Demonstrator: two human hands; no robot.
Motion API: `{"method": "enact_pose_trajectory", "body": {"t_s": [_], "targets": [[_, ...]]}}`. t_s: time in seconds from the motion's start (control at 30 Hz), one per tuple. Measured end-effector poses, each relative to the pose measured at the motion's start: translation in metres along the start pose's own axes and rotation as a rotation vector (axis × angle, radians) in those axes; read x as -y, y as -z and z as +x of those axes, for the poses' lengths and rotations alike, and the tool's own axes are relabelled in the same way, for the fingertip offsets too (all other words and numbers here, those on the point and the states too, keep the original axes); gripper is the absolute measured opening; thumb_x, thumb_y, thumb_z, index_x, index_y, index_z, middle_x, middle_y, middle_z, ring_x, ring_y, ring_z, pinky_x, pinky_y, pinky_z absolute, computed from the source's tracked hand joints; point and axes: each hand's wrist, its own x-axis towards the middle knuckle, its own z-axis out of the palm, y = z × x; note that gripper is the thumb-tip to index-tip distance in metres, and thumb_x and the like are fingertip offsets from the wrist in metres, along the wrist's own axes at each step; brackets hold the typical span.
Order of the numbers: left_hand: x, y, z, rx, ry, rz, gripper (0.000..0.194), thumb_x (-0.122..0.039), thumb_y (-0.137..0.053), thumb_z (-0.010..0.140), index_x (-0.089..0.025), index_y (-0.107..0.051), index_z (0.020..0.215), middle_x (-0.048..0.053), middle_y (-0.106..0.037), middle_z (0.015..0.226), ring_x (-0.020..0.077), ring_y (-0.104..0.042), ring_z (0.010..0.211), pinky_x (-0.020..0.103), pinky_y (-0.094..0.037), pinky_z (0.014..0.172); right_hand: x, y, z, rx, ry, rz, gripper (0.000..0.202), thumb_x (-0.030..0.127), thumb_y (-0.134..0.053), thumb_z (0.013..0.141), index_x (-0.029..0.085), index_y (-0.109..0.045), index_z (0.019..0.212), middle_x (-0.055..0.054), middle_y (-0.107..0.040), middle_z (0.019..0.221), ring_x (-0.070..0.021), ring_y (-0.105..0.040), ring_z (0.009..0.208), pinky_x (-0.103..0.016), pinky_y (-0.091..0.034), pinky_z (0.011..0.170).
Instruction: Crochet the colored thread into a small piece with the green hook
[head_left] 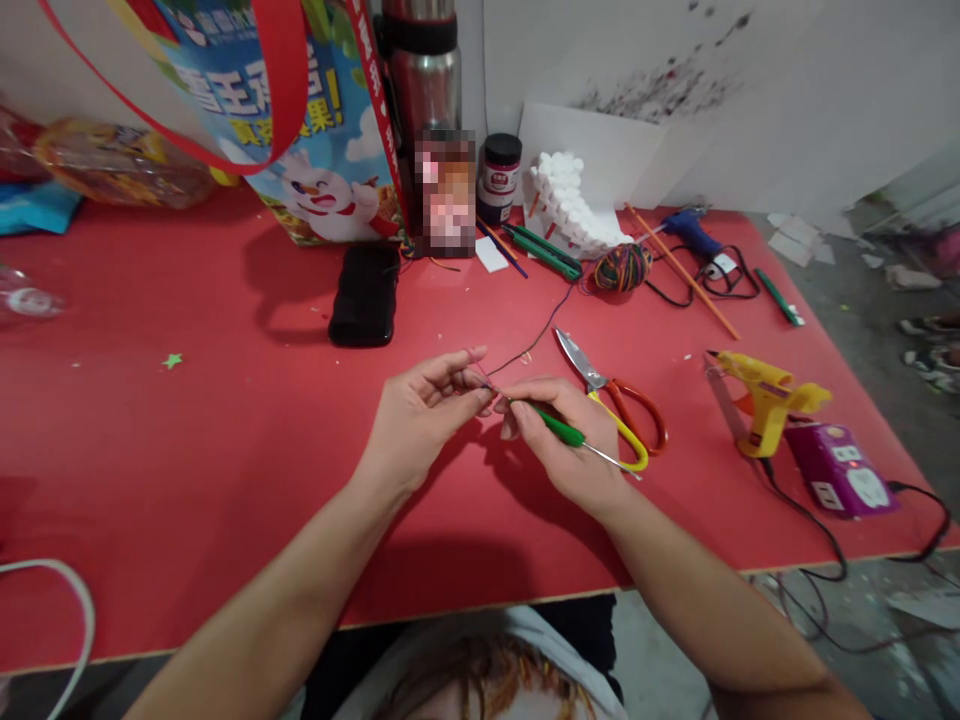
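Observation:
My right hand (pixel 559 430) is closed around a crochet hook with a green handle (pixel 556 424); its bare metal end sticks out behind the hand. My left hand (pixel 431 415) pinches dark yarn (pixel 529 345) between thumb and fingers, with a strand running over the raised index finger. The hook's working tip meets the yarn between both hands, too small to make out clearly. From there the strand runs up to a multicoloured yarn ball (pixel 623 267). Scissors (pixel 600 385) with one red and one yellow handle lie partly behind my right hand.
A yellow glue gun (pixel 772 395) and a purple power socket (pixel 840 468) with cables sit at right. A black case (pixel 365 295), green cutter (pixel 544 251), dark jar (pixel 500 180), white foam piece (pixel 566 200) and colourful bag (pixel 330 150) stand toward the back of the red table (pixel 225 480).

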Motion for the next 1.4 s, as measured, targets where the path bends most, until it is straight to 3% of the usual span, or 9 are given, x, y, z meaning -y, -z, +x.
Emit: {"method": "enact_pose_trajectory", "body": {"t_s": [0.13,0.33,0.47,0.57,0.67,0.93,1.17,1.27,1.4], "targets": [[-0.001,0.000,0.000,-0.011,0.021,-0.046,0.046,-0.019,-0.091,0.067,-0.018,-0.080,0.112,0.001,-0.072,0.080,0.0126,-0.069,0.070,0.028,-0.060,0.074,0.001,0.004,0.001,0.034,0.078,-0.175,0.026,0.028,-0.062,0.102,0.027,-0.065,0.127,-0.005,-0.078,0.108,-0.0176,-0.077,0.086,-0.034,-0.064,0.080],[-0.005,-0.006,-0.003,-0.050,0.003,-0.099,0.045,-0.015,-0.090,0.067,-0.016,-0.080,0.112,-0.001,-0.071,0.074,0.0096,-0.066,0.063,0.023,-0.057,0.066,-0.004,0.001,0.004,0.061,0.491,-0.507,0.033,0.014,-0.058,0.101,0.022,-0.059,0.133,-0.010,-0.078,0.112,-0.0215,-0.075,0.103,-0.035,-0.063,0.091],[-0.009,-0.008,-0.003,-0.047,0.117,-0.201,0.046,-0.011,-0.089,0.065,-0.014,-0.080,0.110,-0.002,-0.070,0.071,0.0079,-0.064,0.059,0.020,-0.056,0.062,-0.011,-0.002,0.004,0.066,0.628,-0.614,0.038,0.014,-0.056,0.102,0.020,-0.055,0.139,-0.012,-0.077,0.112,-0.0229,-0.075,0.103,-0.037,-0.064,0.088],[-0.011,-0.004,-0.001,-0.014,0.216,-0.256,0.047,-0.010,-0.089,0.063,-0.012,-0.080,0.109,0.001,-0.071,0.071,0.0085,-0.065,0.058,0.019,-0.055,0.061,-0.012,-0.001,0.007,0.091,0.642,-0.617,0.037,0.013,-0.054,0.103,0.020,-0.056,0.139,-0.010,-0.077,0.111,-0.0202,-0.074,0.103,-0.033,-0.063,0.091],[-0.011,-0.002,0.000,0.006,0.220,-0.264,0.047,-0.011,-0.090,0.064,-0.011,-0.080,0.110,0.002,-0.072,0.071,0.0087,-0.065,0.057,0.019,-0.055,0.060,-0.011,0.001,0.008,0.084,0.674,-0.626,0.037,0.012,-0.057,0.101,0.018,-0.057,0.138,-0.011,-0.077,0.109,-0.0200,-0.073,0.102,-0.032,-0.062,0.090],[-0.004,-0.010,-0.013,-0.098,-0.084,-0.107,0.042,-0.015,-0.085,0.077,-0.020,-0.079,0.118,-0.001,-0.073,0.081,0.0071,-0.067,0.070,0.018,-0.057,0.070,-0.009,-0.010,-0.001,-0.048,0.695,-0.824,0.043,0.011,-0.060,0.098,0.014,-0.053,0.141,-0.014,-0.075,0.107,-0.0255,-0.071,0.097,-0.037,-0.060,0.082],[-0.004,-0.009,-0.014,-0.099,-0.208,0.095,0.044,-0.014,-0.081,0.080,-0.019,-0.076,0.123,-0.001,-0.072,0.086,0.0079,-0.068,0.075,0.018,-0.057,0.073,-0.003,-0.009,0.001,-0.015,0.606,-0.618,0.042,0.009,-0.061,0.096,0.021,-0.058,0.136,-0.008,-0.070,0.095,-0.0194,-0.068,0.082,-0.030,-0.059,0.070],[-0.001,-0.008,-0.015,-0.078,-0.232,0.141,0.044,-0.014,-0.080,0.081,-0.019,-0.076,0.124,-0.001,-0.073,0.088,0.0092,-0.069,0.080,0.021,-0.058,0.080,0.000,-0.007,0.001,-0.036,0.590,-0.523,0.039,0.010,-0.066,0.092,0.019,-0.062,0.130,-0.009,-0.067,0.099,-0.0185,-0.068,0.084,-0.030,-0.060,0.072],[0.002,-0.007,-0.016,-0.061,-0.250,0.200,0.044,-0.016,-0.078,0.084,-0.019,-0.074,0.128,0.001,-0.072,0.091,0.0109,-0.068,0.080,0.022,-0.059,0.075,0.002,-0.006,0.001,-0.069,0.562,-0.494,0.035,0.011,-0.067,0.093,0.021,-0.063,0.126,-0.009,-0.069,0.099,-0.0191,-0.069,0.087,-0.032,-0.062,0.075]]}}
